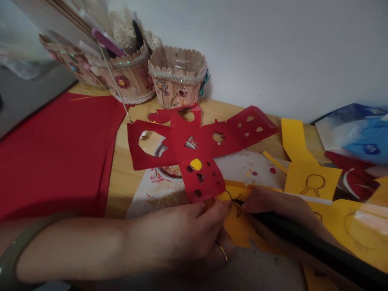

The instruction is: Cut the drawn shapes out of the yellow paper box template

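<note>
My left hand (194, 234), a ring on one finger, is closed with its fingertips pinched at the edge of a yellow paper piece (242, 232) that has dark curved lines drawn on it. Against those fingertips lies the lower flap of a red cross-shaped paper cutout (198, 137), pierced with hearts, circles and jagged shapes. Closed around a long black pen-shaped tool (303, 232), my right hand (273, 206) holds its tip at the drawn lines. Whether it is a pen or a knife I cannot tell. A yellow disc (196, 164) shows on the red flap.
Red sheets (54, 153) are stacked at the left. Decorated wooden-stick baskets (178, 79) stand by the wall, one holding tools. Yellow card (312, 178) with drawings lies right, near a blue plastic package (363, 139). A white sheet (236, 165) bears paper scraps; a tape roll (168, 173) is partly hidden.
</note>
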Demonstrator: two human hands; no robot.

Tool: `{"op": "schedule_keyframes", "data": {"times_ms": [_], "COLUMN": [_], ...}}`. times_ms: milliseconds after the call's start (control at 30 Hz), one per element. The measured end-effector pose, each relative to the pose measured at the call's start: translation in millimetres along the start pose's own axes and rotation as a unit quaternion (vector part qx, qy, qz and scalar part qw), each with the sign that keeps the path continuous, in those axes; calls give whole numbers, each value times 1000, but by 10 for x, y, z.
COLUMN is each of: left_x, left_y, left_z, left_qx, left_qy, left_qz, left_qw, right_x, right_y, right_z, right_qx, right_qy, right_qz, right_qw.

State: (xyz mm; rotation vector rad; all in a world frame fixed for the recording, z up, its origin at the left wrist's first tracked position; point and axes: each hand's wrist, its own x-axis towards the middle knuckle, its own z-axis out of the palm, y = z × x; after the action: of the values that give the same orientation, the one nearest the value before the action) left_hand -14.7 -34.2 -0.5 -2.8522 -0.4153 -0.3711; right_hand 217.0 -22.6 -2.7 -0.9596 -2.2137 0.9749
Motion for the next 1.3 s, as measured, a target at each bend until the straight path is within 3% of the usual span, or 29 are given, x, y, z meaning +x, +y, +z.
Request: {"op": "schedule_keyframes", "data": {"times_ms": [300, 467, 767, 1033, 1300], "left_x": [-14, -15, -26, -33, -39], "left_y": [1, 6, -5, -5, 3], "left_z": [14, 25, 20, 14, 26], "left_qx": [-6, 2, -2, -12, -14], "left_qy": [-1, 11, 4, 9, -1], "left_qz": [5, 3, 8, 8, 2], "left_qw": [1000, 1000, 1000, 1000, 1000], "right_x": [40, 20, 1, 7, 3], "right_y": [-15, -18, 13, -9, -40], "right_z": [-34, 6, 2, -24, -12], "right_qx": [17, 32, 78, -9, -15], "right_qy": [-16, 6, -12, 3, 28], "right_qz": [-3, 43, 136, 17, -7], "right_qw": [1000, 999, 988, 1000, 999]}}
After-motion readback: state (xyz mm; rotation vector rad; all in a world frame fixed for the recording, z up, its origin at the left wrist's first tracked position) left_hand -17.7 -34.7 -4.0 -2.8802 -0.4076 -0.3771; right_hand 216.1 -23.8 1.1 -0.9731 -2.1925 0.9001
